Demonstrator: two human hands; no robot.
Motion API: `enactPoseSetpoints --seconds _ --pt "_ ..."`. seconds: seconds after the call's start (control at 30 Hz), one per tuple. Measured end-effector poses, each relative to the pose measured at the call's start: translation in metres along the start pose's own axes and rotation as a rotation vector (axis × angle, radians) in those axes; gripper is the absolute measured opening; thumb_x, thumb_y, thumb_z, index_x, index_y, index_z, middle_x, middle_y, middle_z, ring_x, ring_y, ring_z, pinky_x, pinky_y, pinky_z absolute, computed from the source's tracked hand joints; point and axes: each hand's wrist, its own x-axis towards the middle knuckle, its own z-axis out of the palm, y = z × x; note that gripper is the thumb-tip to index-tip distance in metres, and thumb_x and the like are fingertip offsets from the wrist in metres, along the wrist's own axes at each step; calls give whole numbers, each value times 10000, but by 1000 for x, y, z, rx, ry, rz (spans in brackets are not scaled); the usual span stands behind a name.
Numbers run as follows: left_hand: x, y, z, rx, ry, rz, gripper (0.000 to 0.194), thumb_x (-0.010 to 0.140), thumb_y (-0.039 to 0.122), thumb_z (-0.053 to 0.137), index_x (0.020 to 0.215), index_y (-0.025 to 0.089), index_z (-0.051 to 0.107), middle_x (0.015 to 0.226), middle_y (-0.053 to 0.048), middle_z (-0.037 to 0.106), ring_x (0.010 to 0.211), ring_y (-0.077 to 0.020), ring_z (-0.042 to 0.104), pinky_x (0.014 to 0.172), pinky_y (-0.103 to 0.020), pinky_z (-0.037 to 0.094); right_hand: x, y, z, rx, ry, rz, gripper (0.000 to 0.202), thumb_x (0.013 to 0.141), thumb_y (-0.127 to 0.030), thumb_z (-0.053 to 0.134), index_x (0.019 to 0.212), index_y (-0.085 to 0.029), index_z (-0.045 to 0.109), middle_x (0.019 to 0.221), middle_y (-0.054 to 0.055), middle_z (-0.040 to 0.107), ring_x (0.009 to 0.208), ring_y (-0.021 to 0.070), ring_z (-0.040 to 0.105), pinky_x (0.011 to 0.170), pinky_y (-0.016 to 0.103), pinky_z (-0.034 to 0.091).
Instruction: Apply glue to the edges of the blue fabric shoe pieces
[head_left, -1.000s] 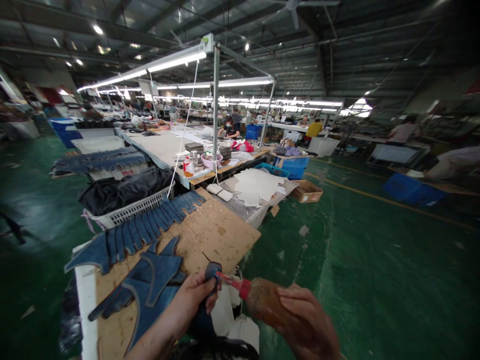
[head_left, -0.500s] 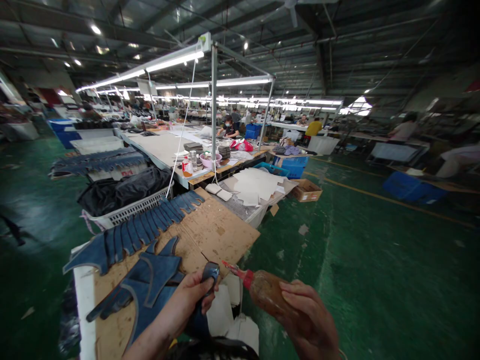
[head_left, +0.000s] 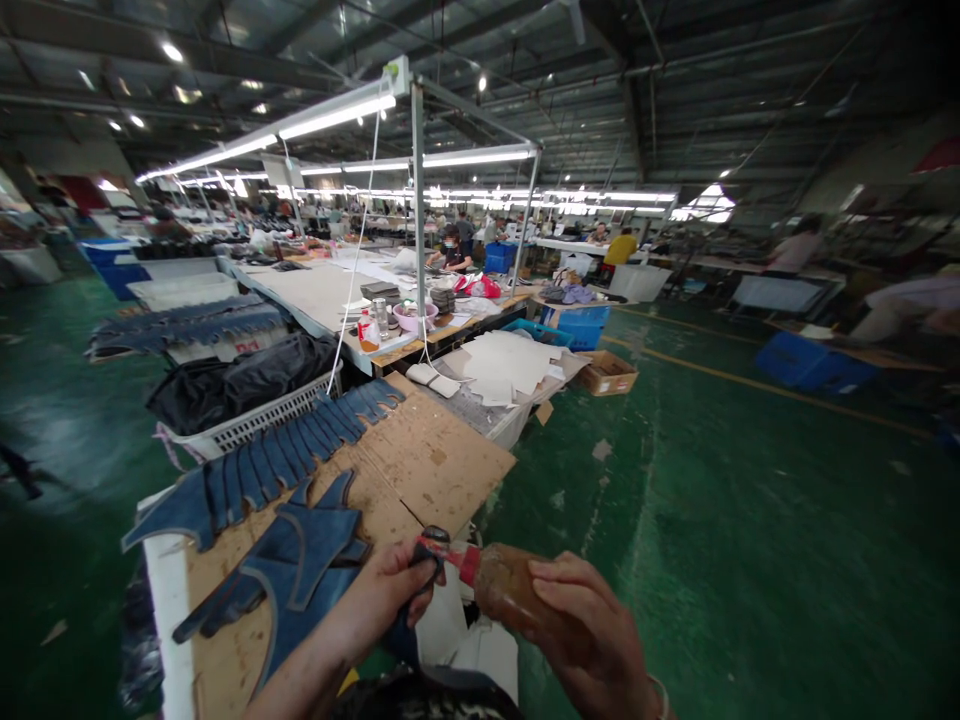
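My left hand (head_left: 401, 585) pinches a dark blue piece of material (head_left: 409, 625), bent over at its top edge. In my right hand (head_left: 589, 615) is an amber glue bottle (head_left: 510, 590) with a red cap and nozzle, held on its side. The nozzle tip meets the folded top of the blue piece; the exact contact is partly hidden. Left of my hands, several loose blue cut pieces (head_left: 300, 560) lie in a pile on the cardboard-topped table (head_left: 442, 445). Behind them runs an overlapping row of blue pieces (head_left: 277, 455).
A white basket (head_left: 247, 425) holding black material stands beyond the table. White sheets (head_left: 510, 365) lie on a grey surface ahead, near a long worktable (head_left: 307, 290) with a lamp frame. A cardboard box (head_left: 607, 372) sits on the green floor to the right. Other people work farther back.
The glue bottle has moved left in my right hand, bringing its nozzle from a short gap away to the top of the blue piece. My left hand keeps its grip. The view has shifted slightly.
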Motion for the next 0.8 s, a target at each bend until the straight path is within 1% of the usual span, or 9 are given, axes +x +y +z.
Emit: enactPoseSetpoints --seconds 0.13,0.2,0.27,0.33,0.4,0.47,0.53,0.67,0.8 --pt "-2 5 2 52 -25 19 471 706 610 662 713 144 589 398 76 398 355 -53 288 397 -203 223 -6 6 1 -57 64 115 198 796 -264 671 991 -247 646 867 76 719 779 232 701 643 359 601" --pt "-6 13 5 120 8 50 491 699 634 652 705 145 606 399 73 399 361 -62 302 403 -209 234 -9 9 -1 -15 123 230 175 788 -285 674 958 -242 659 885 80 702 797 239 693 641 361 602" --pt "-12 23 8 275 58 106 449 759 598 611 732 151 643 427 59 427 386 -75 334 417 -212 254 -11 9 -5 63 174 354 146 792 -324 666 905 -233 669 888 79 688 805 238 687 638 346 598" --pt "-18 33 9 543 132 253 323 839 467 565 775 173 683 488 26 510 442 -100 419 459 -217 308 -10 8 -10 130 194 434 158 793 -368 661 868 -230 676 875 72 684 795 233 684 645 333 592" --pt "-21 40 7 858 200 496 207 860 294 523 862 196 705 614 -24 636 557 -145 544 555 -237 391 -9 7 -15 185 179 463 183 787 -399 664 859 -232 683 855 63 685 778 224 679 647 317 584" --pt "-21 44 4 1124 241 733 250 833 160 479 961 199 691 749 -60 704 668 -185 613 680 -284 443 -7 7 -17 223 152 472 191 781 -408 669 867 -237 687 846 54 687 769 214 675 648 299 576" --pt "-20 45 2 1308 266 881 326 814 76 424 1009 183 662 779 -70 713 669 -192 623 747 -325 453 -8 7 -16 244 133 483 194 776 -408 673 874 -240 687 846 49 689 765 210 673 647 289 572" --pt "-18 43 0 1490 323 1034 354 811 19 385 1028 170 620 761 -59 702 641 -175 617 796 -347 444 -10 8 -12 256 103 513 204 765 -415 683 861 -236 688 843 55 693 767 219 675 653 300 573" --pt "-21 39 -3 1573 311 1087 362 820 20 408 1098 175 579 765 -41 697 675 -168 622 852 -354 423 -13 3 -12 339 23 543 232 765 -456 676 855 -243 688 837 49 685 756 214 673 640 288 564"
